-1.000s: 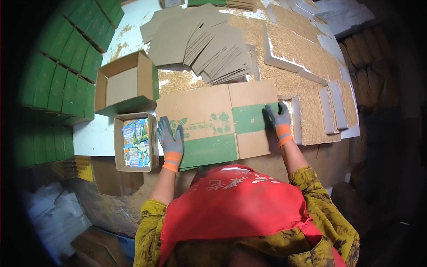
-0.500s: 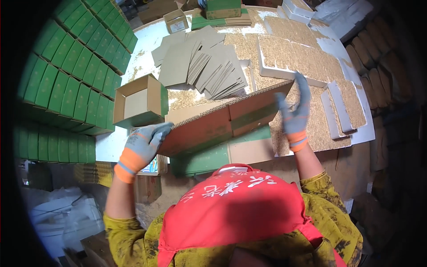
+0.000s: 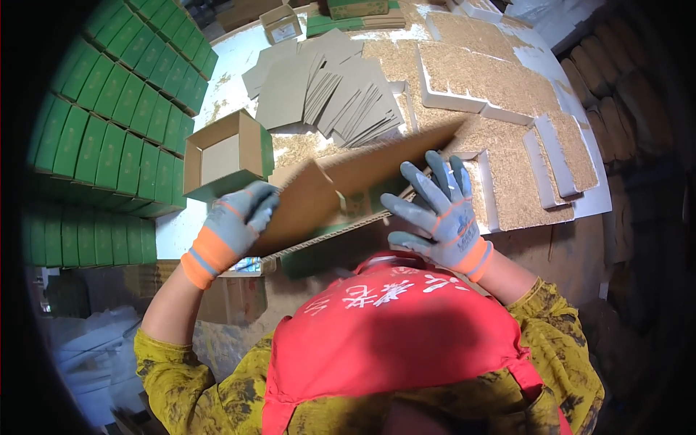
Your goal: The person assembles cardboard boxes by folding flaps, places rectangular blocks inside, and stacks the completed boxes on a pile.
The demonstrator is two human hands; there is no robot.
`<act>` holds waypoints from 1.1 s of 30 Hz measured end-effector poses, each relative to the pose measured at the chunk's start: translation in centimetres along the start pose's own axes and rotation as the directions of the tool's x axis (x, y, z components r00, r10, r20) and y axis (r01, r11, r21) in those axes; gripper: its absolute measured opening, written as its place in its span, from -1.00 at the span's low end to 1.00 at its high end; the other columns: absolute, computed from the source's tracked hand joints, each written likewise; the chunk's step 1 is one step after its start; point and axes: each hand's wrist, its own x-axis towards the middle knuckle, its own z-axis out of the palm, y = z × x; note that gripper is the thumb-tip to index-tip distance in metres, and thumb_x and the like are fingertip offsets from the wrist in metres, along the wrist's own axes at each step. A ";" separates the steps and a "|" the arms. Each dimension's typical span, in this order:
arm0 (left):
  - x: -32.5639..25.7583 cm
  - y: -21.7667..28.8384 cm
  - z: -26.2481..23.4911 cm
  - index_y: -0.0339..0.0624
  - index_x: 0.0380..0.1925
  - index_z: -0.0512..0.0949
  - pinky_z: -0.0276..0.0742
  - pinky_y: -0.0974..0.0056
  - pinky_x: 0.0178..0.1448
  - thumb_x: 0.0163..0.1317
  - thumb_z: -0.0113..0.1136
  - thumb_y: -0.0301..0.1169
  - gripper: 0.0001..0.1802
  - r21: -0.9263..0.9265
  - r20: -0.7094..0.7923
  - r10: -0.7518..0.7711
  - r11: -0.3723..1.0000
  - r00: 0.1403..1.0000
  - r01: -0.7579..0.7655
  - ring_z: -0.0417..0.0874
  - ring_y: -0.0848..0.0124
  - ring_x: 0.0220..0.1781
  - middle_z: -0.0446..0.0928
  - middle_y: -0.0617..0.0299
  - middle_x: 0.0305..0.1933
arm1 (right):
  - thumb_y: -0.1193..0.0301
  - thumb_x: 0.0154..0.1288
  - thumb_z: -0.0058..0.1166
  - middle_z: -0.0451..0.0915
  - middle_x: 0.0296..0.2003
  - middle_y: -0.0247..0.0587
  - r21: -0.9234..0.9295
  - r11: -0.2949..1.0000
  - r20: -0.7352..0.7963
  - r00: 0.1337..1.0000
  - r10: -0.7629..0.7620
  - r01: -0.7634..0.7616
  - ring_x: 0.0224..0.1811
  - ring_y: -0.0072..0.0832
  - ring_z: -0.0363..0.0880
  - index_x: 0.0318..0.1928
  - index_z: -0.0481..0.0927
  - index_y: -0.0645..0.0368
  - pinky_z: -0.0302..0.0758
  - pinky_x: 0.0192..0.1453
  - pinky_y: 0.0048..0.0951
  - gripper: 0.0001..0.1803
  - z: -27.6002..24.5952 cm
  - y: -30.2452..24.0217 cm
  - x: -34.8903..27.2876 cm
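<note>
A cardboard carton (image 3: 297, 206) hangs partly unfolded over the near side of the table, brown inside with a little green showing, and blurred in places. My left hand (image 3: 235, 223), in a grey and orange glove, is closed on its left end. My right hand (image 3: 441, 216), gloved alike, has its fingers spread at the carton's right side, close to the near panel's edge; whether it touches the panel I cannot tell. Beyond my left hand stands an open box (image 3: 226, 156), brown inside and green outside. Grey cardboard sheets (image 3: 319, 83) lie fanned out behind the carton.
Green boxes (image 3: 109, 123) are stacked high at the left. White trays of brown granular material (image 3: 486, 76) cover the table's right side, with loose grains around. A small brown box (image 3: 281, 26) and a green one (image 3: 359, 9) stand at the back. Brown sacks (image 3: 616, 119) are piled at the far right.
The carton was a flat folded piece held at both ends; its panels are now parted. My right hand has left the far right corner and moved left and nearer, fingers spread.
</note>
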 end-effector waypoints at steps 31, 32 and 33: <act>2.6 -2.0 9.7 -0.39 0.45 -0.07 0.08 -0.02 0.47 0.23 0.16 -0.35 -0.11 0.307 -0.737 0.105 0.932 0.667 0.192 0.11 -0.19 0.49 0.08 -0.26 0.48 | 0.21 0.26 0.16 0.52 0.12 0.03 0.345 0.938 0.481 0.865 -0.143 -0.037 0.20 -0.03 0.45 0.28 0.37 0.21 0.30 0.39 -0.12 -0.37 1.9 3.0 3.1; 2.0 -3.2 9.7 -0.39 0.38 0.11 0.23 0.04 0.38 0.30 0.11 -0.23 -0.25 0.047 -0.588 -0.268 0.931 0.763 0.363 0.27 -0.15 0.39 0.26 -0.30 0.34 | 0.22 0.31 0.12 0.50 0.15 0.03 0.449 0.888 0.323 0.944 -0.065 -0.092 0.22 -0.06 0.44 0.29 0.36 0.23 0.29 0.40 -0.16 -0.39 2.2 4.0 1.7; 2.0 -4.4 10.0 -0.40 0.31 0.28 0.37 0.09 0.30 0.37 0.06 -0.10 -0.32 -0.173 -0.331 -0.585 0.809 0.741 0.562 0.44 -0.11 0.30 0.44 -0.33 0.20 | 0.23 0.36 0.08 0.49 0.18 0.02 0.551 0.827 0.165 0.986 0.024 -0.112 0.25 -0.09 0.43 0.30 0.34 0.25 0.28 0.41 -0.19 -0.41 3.3 5.7 1.1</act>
